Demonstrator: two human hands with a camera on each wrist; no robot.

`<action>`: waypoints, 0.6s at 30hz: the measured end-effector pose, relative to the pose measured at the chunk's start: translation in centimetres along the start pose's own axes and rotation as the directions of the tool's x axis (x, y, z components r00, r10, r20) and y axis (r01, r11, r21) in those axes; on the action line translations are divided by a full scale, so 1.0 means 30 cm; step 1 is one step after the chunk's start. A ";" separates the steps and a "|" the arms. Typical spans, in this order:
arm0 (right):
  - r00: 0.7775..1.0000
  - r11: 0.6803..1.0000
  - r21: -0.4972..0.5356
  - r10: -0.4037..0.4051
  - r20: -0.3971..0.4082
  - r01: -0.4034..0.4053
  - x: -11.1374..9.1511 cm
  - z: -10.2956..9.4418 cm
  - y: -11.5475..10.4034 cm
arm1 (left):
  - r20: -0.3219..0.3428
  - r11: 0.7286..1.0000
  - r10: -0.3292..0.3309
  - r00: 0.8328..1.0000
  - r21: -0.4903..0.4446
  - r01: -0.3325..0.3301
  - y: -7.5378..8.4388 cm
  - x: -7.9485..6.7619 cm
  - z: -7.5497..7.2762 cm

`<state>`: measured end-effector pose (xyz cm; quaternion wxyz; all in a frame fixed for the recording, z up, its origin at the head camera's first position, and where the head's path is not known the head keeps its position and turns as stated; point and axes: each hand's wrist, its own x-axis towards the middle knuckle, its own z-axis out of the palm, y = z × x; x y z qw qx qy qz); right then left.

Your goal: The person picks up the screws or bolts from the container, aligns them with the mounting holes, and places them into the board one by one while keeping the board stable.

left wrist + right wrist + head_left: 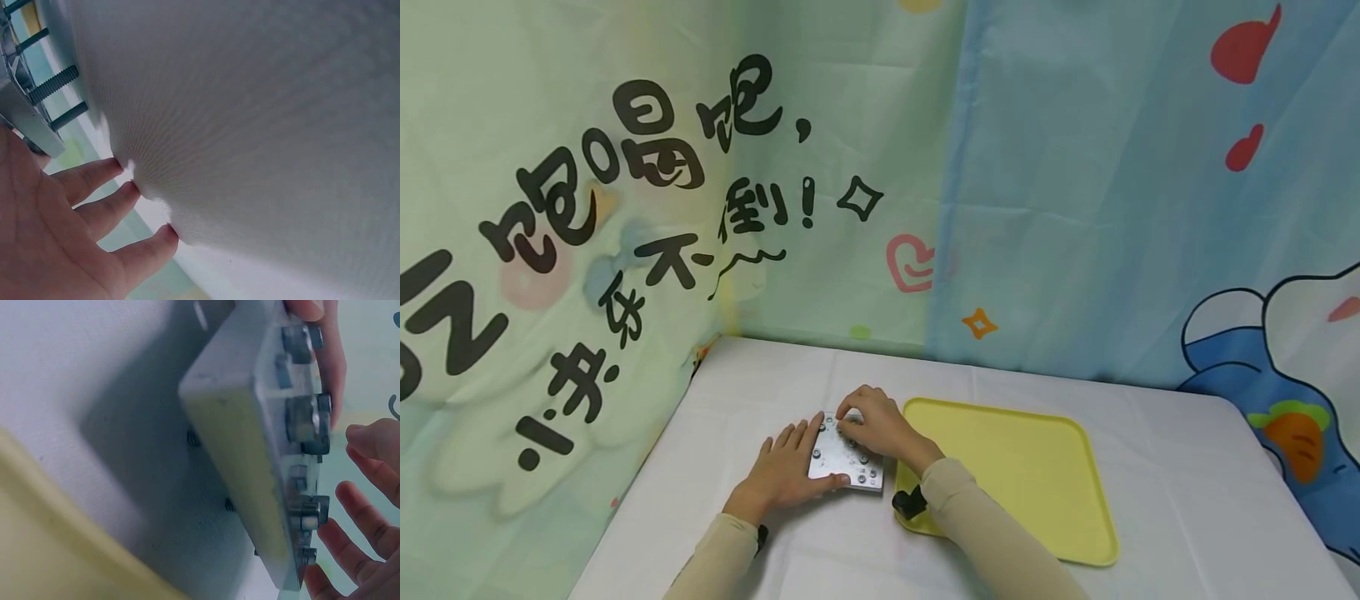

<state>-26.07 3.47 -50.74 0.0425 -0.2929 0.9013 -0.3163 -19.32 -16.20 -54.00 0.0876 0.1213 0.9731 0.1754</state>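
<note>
A silver metal plate (pixel 842 467) stands over the white cloth, with several bolt heads and nuts on top. Threaded bolt ends (pixel 57 85) stick out below it. Along its left side lies my left hand (pixel 790 467), fingers spread and straight, its thumb along the near edge. Three left fingertips (pixel 169 232) press the cloth beside the plate. My right hand (pixel 876 423) is over the plate's far part, thumb and index tips close together. In the right wrist view its fingers (pixel 369 534) hang near the nuts (pixel 310 515); I cannot tell whether anything is pinched.
Right of the plate a shallow yellow tray (pixel 1022 475) lies on the white tablecloth (pixel 1195 492), partly under the right forearm. Printed curtains (pixel 1075 208) hang behind the table and along its left side. A black wrist strap (pixel 910 502) shows at the right sleeve.
</note>
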 end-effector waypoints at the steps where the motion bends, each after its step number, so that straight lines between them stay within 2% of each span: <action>1: 1.000 1.000 0.001 0.008 -0.006 -0.008 -0.004 -0.004 0.003 | -0.002 1.000 0.004 1.000 0.002 -0.004 0.001 0.003 0.001; 7: 0.998 0.999 -0.003 0.043 -0.049 -0.043 -0.038 -0.045 0.018 | -0.004 1.000 0.028 1.000 0.008 -0.028 -0.003 0.026 0.005; 11: 0.995 1.000 -0.004 0.017 -0.093 -0.017 -0.069 -0.069 0.023 | -0.012 1.000 0.022 1.000 0.009 -0.022 -0.011 0.018 -0.008; 18: 0.983 1.000 -0.022 -0.007 -0.184 0.003 -0.158 -0.114 0.052 | -0.091 0.999 0.037 0.995 0.002 -0.037 -0.011 -0.014 -0.039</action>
